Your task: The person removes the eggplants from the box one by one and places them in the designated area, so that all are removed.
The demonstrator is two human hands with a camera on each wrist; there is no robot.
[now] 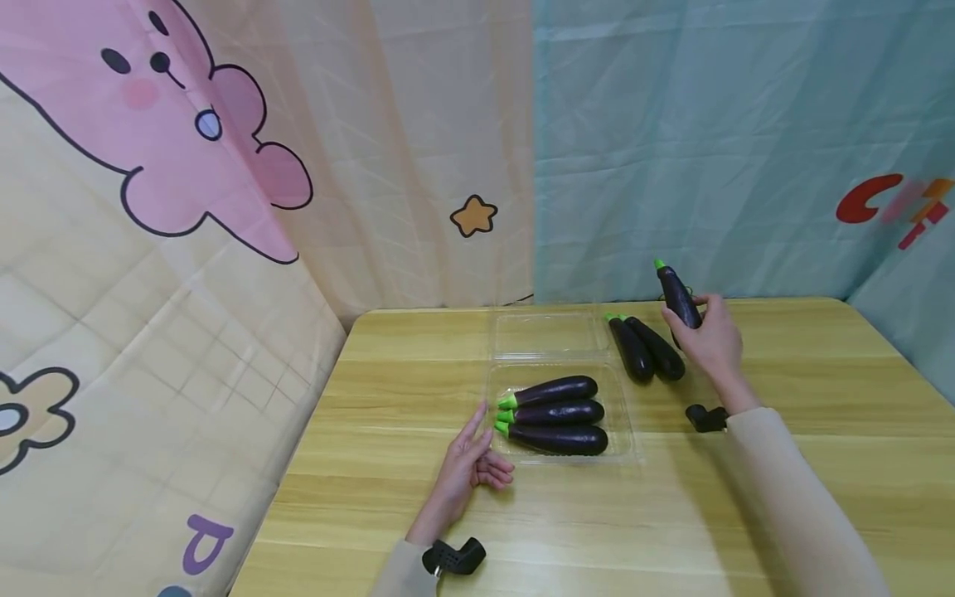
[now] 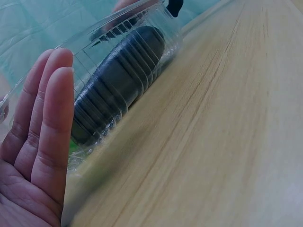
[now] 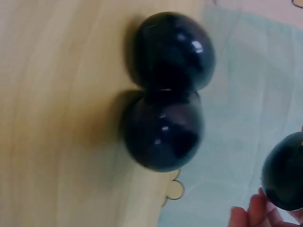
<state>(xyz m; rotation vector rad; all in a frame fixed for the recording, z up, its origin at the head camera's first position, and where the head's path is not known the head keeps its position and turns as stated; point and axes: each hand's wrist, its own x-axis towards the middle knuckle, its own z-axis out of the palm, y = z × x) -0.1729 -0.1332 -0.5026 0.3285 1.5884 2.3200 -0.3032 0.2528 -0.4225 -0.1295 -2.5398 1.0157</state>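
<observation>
Three dark purple eggplants (image 1: 561,413) with green stem ends lie side by side in a clear plastic clamshell box (image 1: 625,414), its lid (image 1: 550,334) folded back. My left hand (image 1: 466,473) is at the box's left front corner, its fingers straight in the left wrist view, beside the ribbed wall. At the back right, my right hand (image 1: 709,336) grips another eggplant (image 1: 677,294) above the table, green end pointing up and away. Just left of that hand, two more eggplants (image 1: 645,348) lie touching on the table, their round ends toward the camera in the right wrist view.
The wooden table (image 1: 358,431) ends at a back edge just behind the lid and the loose eggplants. Patterned cloth curtains (image 1: 403,166) hang behind it and along the left side. Each wrist carries a small black camera (image 1: 705,418).
</observation>
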